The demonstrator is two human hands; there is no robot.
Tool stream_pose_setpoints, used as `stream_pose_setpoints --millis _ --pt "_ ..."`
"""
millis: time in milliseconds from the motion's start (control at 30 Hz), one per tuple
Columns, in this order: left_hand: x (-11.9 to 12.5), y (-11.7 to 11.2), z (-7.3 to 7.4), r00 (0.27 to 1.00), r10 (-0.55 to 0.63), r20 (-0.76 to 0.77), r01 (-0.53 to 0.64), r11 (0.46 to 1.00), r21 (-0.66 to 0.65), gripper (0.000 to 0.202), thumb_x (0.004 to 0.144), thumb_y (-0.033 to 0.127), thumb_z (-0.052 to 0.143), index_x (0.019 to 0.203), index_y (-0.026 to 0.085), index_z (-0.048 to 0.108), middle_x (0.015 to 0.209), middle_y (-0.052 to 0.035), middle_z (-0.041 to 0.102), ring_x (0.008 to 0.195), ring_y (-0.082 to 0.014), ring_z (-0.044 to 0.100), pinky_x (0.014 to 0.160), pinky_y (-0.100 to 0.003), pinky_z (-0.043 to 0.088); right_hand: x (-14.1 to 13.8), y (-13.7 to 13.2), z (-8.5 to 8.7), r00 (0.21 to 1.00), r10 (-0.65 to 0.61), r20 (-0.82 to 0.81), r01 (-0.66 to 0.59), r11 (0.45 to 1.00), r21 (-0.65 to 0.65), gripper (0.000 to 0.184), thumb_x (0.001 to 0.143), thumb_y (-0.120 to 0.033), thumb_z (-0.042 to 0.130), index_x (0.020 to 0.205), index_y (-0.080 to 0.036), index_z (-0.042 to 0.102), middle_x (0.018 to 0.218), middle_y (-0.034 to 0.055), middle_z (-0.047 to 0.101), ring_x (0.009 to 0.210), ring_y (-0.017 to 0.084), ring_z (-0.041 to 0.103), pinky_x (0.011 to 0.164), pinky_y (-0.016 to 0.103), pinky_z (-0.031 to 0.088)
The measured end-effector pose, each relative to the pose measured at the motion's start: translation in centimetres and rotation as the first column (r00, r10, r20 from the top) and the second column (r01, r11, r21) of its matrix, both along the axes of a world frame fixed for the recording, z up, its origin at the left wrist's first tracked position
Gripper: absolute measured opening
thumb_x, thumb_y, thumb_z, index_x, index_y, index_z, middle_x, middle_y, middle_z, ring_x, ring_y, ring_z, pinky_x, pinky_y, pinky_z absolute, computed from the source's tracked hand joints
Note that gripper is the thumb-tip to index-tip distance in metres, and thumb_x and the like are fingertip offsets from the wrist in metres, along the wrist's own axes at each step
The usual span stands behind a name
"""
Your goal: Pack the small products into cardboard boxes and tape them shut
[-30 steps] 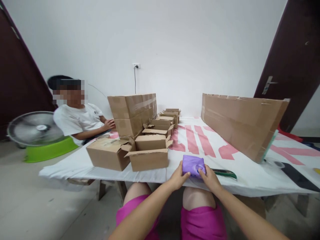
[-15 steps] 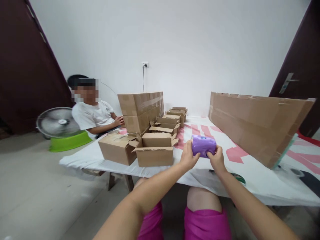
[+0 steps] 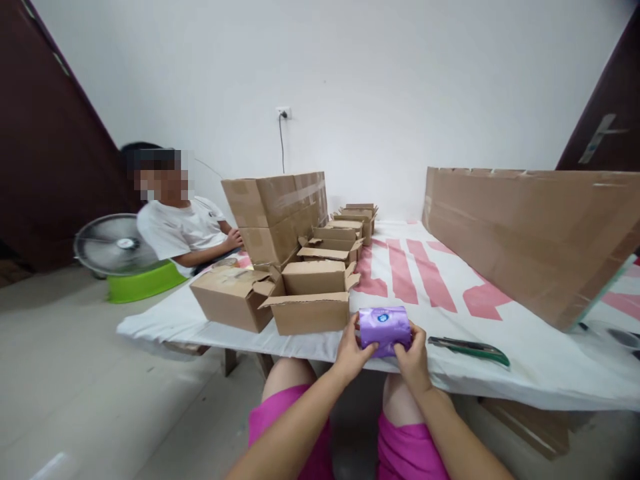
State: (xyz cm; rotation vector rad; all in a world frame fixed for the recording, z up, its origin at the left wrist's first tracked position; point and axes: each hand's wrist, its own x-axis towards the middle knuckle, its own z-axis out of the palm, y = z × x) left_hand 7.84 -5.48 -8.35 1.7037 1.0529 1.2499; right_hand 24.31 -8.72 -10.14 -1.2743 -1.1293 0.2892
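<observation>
A shiny purple plastic-wrapped packet (image 3: 384,327) with a small blue emblem is held at the table's front edge. My left hand (image 3: 354,348) grips its left end, thumb on the near face. On the other end my right hand (image 3: 414,350) is closed in the same way. Just left of my left hand stands an open cardboard box (image 3: 310,315) with its flaps spread. A green utility knife (image 3: 470,349) lies on the table to the right of my right hand.
Beside the open box sits another carton (image 3: 230,297). Behind are stacked taped cartons (image 3: 265,217) and a row of open boxes (image 3: 333,243). A large cardboard panel (image 3: 520,227) stands at right. A person in a white shirt (image 3: 183,230) sits at left near a fan (image 3: 125,243).
Both hands have brought the purple packet nearer to me and slightly left. The utility knife, partly covered by my right arm before, now shows fully. The view has shifted a little.
</observation>
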Motion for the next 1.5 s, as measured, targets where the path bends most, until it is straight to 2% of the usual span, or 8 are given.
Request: stream_pose_setpoints --millis 133,267,400,567,667,900,1200,1500 --pt "-0.1 -0.1 0.1 1.0 -0.001 0.006 0.002 0.998 -0.063 0.088 0.059 0.03 0.079 0.137 0.022 0.038 0.129 -0.0124 0.054 0.119 -0.0298 0.052 0.098 -0.042 0.044 -0.1 -1.2 0.2 0.993 0.038 0.11 -0.044 0.997 0.059 0.047 0.071 -0.017 0.051 0.117 -0.019 0.042 0.122 0.0147 0.054 0.107 0.024 0.057 0.087 0.041 0.051" --pt "-1.6 -0.8 0.4 0.992 0.008 0.126 0.014 0.985 -0.172 0.084 0.057 0.031 0.079 0.131 0.02 0.042 0.123 -0.0118 0.059 0.109 -0.0284 0.059 0.093 -0.041 0.048 -0.4 -1.7 0.9 0.966 0.074 0.25 -0.095 0.993 0.076 0.046 0.075 -0.017 0.054 0.12 -0.019 0.043 0.121 0.0136 0.055 0.11 0.025 0.055 0.09 0.042 0.049" --pt "-7.3 -1.3 1.3 0.985 0.085 0.148 -0.053 0.976 -0.21 0.084 0.052 0.032 0.082 0.126 0.018 0.044 0.121 -0.0121 0.06 0.106 -0.029 0.06 0.092 -0.041 0.049 -0.5 -1.7 1.1 0.92 0.137 0.367 -0.166 0.985 0.05 0.044 0.078 -0.023 0.06 0.119 -0.02 0.045 0.119 0.0116 0.056 0.11 0.024 0.055 0.089 0.042 0.049" --pt "-16.1 -1.0 2.5 0.973 0.22 0.075 -0.195 0.947 -0.254 0.086 0.052 0.036 0.082 0.128 0.019 0.044 0.12 -0.0102 0.061 0.11 -0.0299 0.059 0.096 -0.042 0.048 -0.3 -1.4 0.8 0.934 0.094 0.344 -0.102 0.995 0.008 0.026 0.084 -0.027 0.053 0.11 -0.021 0.051 0.104 0.0089 0.061 0.094 0.022 0.058 0.078 0.038 0.052" --pt "-18.5 -0.6 2.8 0.941 0.334 0.056 -0.313 0.92 -0.234 0.086 0.057 0.04 0.079 0.131 0.018 0.041 0.122 -0.0101 0.06 0.112 -0.029 0.058 0.099 -0.042 0.046 -0.2 -1.3 0.6 0.933 0.099 0.347 -0.098 0.995 -0.019 0.024 0.085 -0.028 0.053 0.107 -0.021 0.053 0.103 0.0088 0.061 0.092 0.022 0.057 0.077 0.037 0.052" --pt "-18.3 1.0 2.1 0.952 0.291 0.089 -0.272 0.945 -0.18 0.082 0.061 0.045 0.077 0.13 0.015 0.045 0.127 -0.0124 0.057 0.121 -0.03 0.052 0.105 -0.043 0.039 -0.3 -1.2 0.5 0.92 0.107 0.376 -0.106 0.994 -0.025 0.018 0.086 -0.029 0.052 0.102 -0.021 0.055 0.097 0.0085 0.062 0.091 0.023 0.057 0.075 0.038 0.051" --pt "-18.4 1.3 0.5 0.945 0.323 0.056 -0.316 0.943 -0.1 0.077 0.067 0.047 0.073 0.133 0.018 0.043 0.133 -0.0126 0.053 0.125 -0.0297 0.048 0.111 -0.046 0.03 -0.3 -1.3 0.7 0.895 0.14 0.424 -0.135 0.99 -0.041 0.012 0.086 -0.027 0.051 0.095 -0.021 0.056 0.092 0.0071 0.062 0.087 0.021 0.059 0.072 0.034 0.052" --pt "-18.3 1.1 0.7 0.948 0.318 0.034 -0.314 0.946 -0.084 0.075 0.069 0.047 0.071 0.132 0.018 0.044 0.134 -0.0129 0.052 0.126 -0.0302 0.047 0.112 -0.046 0.029 -0.4 -1.4 0.7 0.88 0.17 0.443 -0.159 0.985 -0.063 0.01 0.087 -0.028 0.05 0.091 -0.022 0.057 0.088 0.0068 0.062 0.084 0.021 0.059 0.071 0.034 0.052"
